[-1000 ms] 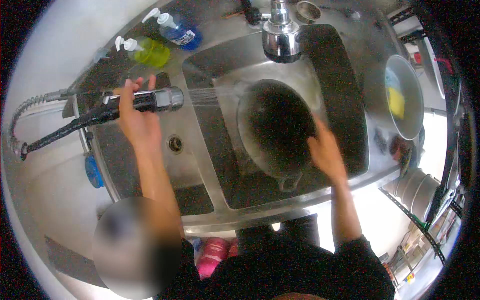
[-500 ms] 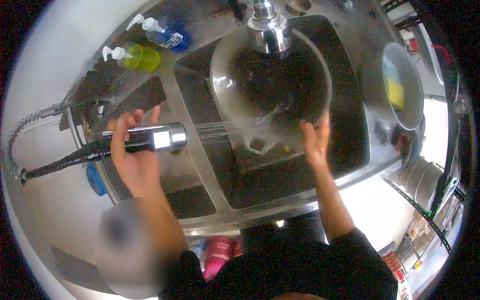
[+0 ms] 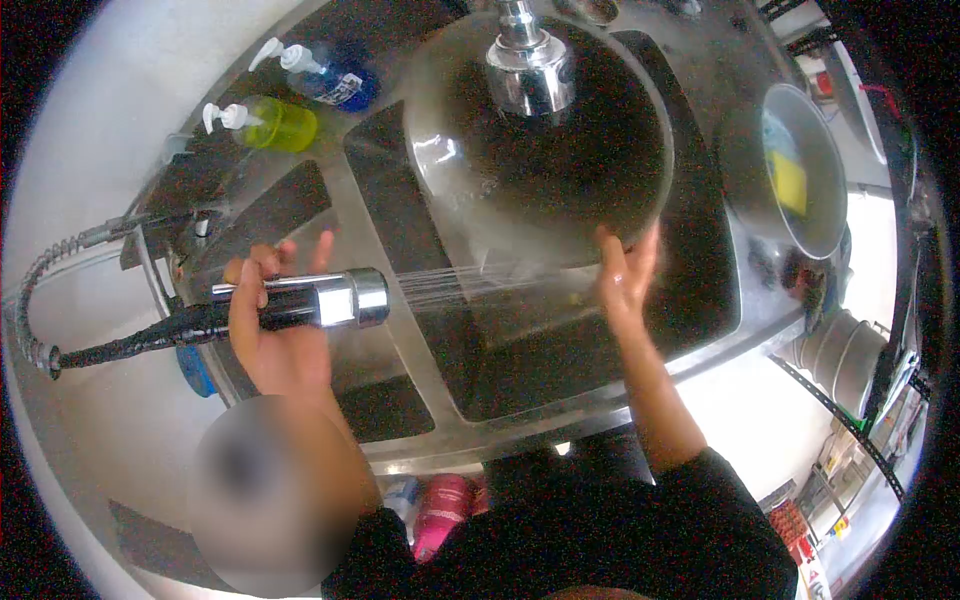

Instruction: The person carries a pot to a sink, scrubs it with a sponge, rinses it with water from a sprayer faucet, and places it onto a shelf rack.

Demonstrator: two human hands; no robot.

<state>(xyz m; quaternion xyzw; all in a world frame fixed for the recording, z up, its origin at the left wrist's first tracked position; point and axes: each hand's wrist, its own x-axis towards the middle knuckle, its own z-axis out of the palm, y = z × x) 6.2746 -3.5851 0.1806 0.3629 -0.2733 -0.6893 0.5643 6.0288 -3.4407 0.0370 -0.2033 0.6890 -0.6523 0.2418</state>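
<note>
My left hand is wrapped round a black and chrome spray nozzle, which points right and sends thin jets of water across the sink. The jets reach the lower side of a large round bowl, tilted over the right basin. My right hand grips the bowl's lower right rim, thumb on the near side and fingers behind it. Part of the bowl is hidden behind a chrome faucet head.
A green soap pump bottle and a blue one stand at the back left. To the right sits a grey tub with a yellow sponge. A spring hose curves at the far left.
The bowl has tipped up and looks larger, and its handle-like part at the lower edge no longer shows. My left hand and the nozzle have shifted slightly right and down.
</note>
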